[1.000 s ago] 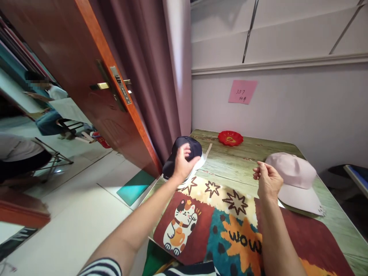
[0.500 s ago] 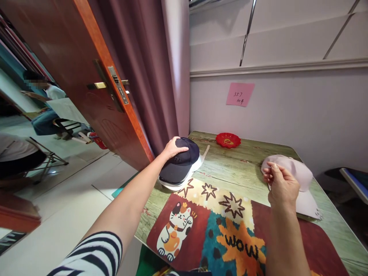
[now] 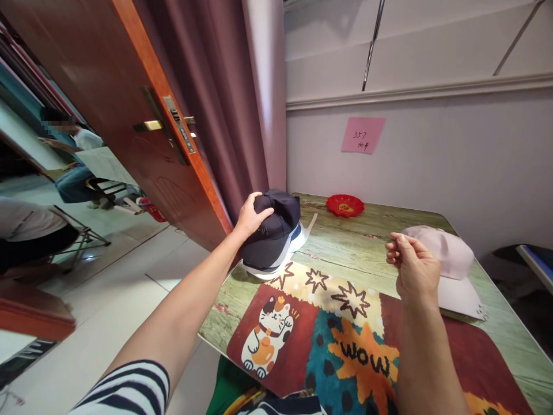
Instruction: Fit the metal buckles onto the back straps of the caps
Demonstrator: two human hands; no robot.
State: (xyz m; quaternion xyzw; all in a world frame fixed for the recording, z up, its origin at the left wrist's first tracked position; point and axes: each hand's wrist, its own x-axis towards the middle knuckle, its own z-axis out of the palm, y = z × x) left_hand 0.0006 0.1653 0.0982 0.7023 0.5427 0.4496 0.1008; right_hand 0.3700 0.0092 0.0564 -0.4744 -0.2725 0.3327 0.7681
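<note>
At the table's left rear edge, my left hand point(image 3: 253, 218) grips the crown of a black cap point(image 3: 276, 230). Beneath that cap show the brims of other caps, one of them white point(image 3: 298, 241). My right hand point(image 3: 413, 265) hovers over the table beside a pale pink cap point(image 3: 449, 253), its fingers pinched together; whatever they hold, if anything, is too small to make out. The pink cap lies on the right side with its brim toward me. A patterned mat point(image 3: 319, 340) with a cat and "WOW" covers the front.
A red scalloped dish point(image 3: 344, 206) stands near the wall on the wooden table point(image 3: 375, 227). A pink note point(image 3: 363, 135) is stuck to the wall. To the left are a door point(image 3: 173, 190), a curtain point(image 3: 233, 115) and seated people point(image 3: 84, 138) further away.
My left hand and the black cap have risen slightly, and the cap has tilted, showing more of the brims below. My right hand has moved a little left and up, away from the pink cap.
</note>
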